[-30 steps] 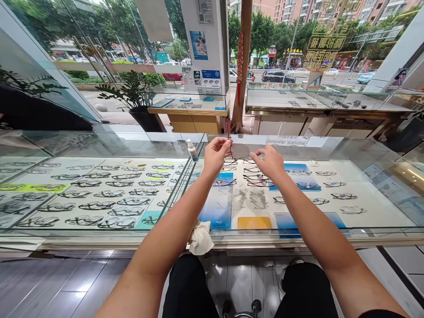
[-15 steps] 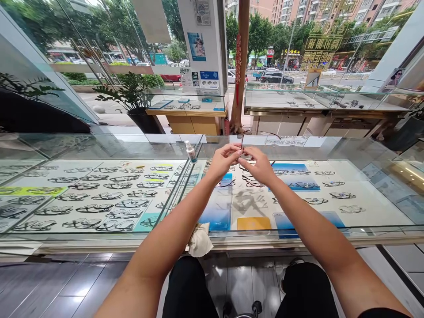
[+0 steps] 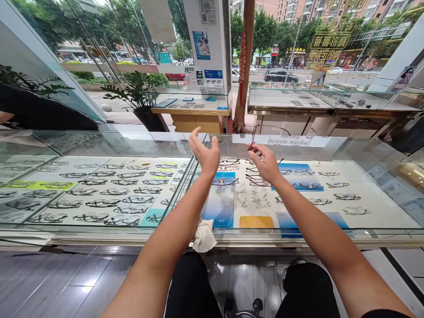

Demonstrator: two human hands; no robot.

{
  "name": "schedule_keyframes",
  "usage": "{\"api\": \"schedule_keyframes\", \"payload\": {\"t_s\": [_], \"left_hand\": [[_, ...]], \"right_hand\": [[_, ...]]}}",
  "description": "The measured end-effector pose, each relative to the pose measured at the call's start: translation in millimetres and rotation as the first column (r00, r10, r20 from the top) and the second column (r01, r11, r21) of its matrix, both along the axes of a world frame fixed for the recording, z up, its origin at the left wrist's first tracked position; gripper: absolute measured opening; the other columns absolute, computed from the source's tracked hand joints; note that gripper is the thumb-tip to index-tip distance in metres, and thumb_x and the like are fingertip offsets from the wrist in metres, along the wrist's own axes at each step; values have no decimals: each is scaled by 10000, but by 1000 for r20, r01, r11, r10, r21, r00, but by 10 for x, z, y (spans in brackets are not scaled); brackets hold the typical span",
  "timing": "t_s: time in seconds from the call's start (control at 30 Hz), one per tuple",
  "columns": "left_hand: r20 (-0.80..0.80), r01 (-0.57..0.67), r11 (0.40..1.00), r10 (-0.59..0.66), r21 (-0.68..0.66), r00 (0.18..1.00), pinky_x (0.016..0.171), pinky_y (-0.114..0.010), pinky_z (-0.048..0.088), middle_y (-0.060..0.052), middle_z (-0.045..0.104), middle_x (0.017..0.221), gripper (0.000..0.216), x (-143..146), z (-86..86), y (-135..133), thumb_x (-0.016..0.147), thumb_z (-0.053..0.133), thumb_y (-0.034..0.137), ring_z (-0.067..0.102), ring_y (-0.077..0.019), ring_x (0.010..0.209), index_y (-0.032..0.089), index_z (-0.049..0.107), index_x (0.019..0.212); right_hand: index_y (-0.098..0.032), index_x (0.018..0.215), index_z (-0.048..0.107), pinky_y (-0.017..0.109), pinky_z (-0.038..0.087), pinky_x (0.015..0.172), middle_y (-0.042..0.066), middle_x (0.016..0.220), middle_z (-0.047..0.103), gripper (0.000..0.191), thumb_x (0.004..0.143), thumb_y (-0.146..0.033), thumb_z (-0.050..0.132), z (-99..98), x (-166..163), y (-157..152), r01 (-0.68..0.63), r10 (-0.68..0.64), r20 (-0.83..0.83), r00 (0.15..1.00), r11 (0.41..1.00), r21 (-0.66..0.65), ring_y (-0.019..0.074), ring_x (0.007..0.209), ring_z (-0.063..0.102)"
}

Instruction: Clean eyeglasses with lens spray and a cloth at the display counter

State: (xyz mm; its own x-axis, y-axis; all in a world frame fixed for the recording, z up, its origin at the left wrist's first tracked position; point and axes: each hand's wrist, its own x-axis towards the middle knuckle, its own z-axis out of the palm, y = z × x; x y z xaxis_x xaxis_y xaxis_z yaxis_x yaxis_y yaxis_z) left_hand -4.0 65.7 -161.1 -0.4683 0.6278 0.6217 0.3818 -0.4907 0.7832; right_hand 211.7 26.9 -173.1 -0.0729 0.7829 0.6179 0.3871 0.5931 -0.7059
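My right hand (image 3: 265, 164) pinches a pair of thin dark-red eyeglasses (image 3: 253, 134) above the glass counter (image 3: 228, 140). One thin curved part of the eyeglasses stretches away to the upper right. To its left, my left hand (image 3: 206, 153) is raised with thumb and fingers apart and no eyeglasses in it. It covers the place where the small white spray bottle stood, so the bottle is almost wholly hidden; whether the hand touches it I cannot tell. A crumpled cream cleaning cloth (image 3: 203, 236) hangs at the counter's near edge, below my left forearm.
Under the glass lie rows of eyeglasses (image 3: 129, 209), blue trays (image 3: 222, 212) and a yellow case (image 3: 256, 222). A potted plant (image 3: 145, 117), a tree trunk (image 3: 244, 66) and more display cases (image 3: 288, 107) stand beyond. A person's dark sleeve (image 3: 43, 108) shows at far left.
My left hand has let go of the eyeglasses and moved left, opening in front of the spray bottle. My right hand keeps the eyeglasses. The view has shifted slightly.
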Motion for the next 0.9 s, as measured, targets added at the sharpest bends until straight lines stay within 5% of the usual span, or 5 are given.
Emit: {"api": "schedule_keyframes", "payload": {"t_s": [0.17,0.53,0.67,0.77,0.9], "left_hand": [[17,-301,937,308,-176,951,1338,-591,279,-216,443,1715,708,-261,-87,247,917,720,189,368,-396,1638,242,423,1558],[115,-148,825,248,-545,962,1262,-698,269,-151,731,1232,296,-452,-320,505,856,665,170,593,-413,1389,273,520,1092],[376,258,912,-128,-318,918,1047,-485,564,-55,682,1146,261,-298,-103,437,830,642,244,691,-251,1119,281,518,1057],[518,665,739,-530,-106,671,779,-355,601,-26,631,962,300,-156,67,278,746,689,321,678,-209,925,272,539,1002],[509,849,526,-716,-58,478,562,-334,492,-91,608,819,461,-71,220,15,846,639,705,674,-264,845,249,569,859]], "right_hand": [[-221,1215,791,440,532,1029,104,1179,809,357,1046,-454,580,-1,11,0,17,-16,-31,999,1000,16,263,1052,711],[-237,1225,778,440,534,1004,105,1206,806,366,1044,-470,561,16,21,2,44,-44,-8,999,999,2,273,1069,704],[-243,1218,782,441,537,996,102,1208,814,376,1030,-488,568,40,20,-2,37,-38,-37,999,999,-37,274,1068,703],[-242,1213,780,430,540,971,100,1200,821,386,1013,-503,580,71,21,-5,6,-14,-92,996,996,-87,268,1064,709],[-232,1170,771,416,536,947,101,1202,819,378,992,-512,591,109,22,-16,-26,12,-126,992,993,-111,266,1088,718]]}}
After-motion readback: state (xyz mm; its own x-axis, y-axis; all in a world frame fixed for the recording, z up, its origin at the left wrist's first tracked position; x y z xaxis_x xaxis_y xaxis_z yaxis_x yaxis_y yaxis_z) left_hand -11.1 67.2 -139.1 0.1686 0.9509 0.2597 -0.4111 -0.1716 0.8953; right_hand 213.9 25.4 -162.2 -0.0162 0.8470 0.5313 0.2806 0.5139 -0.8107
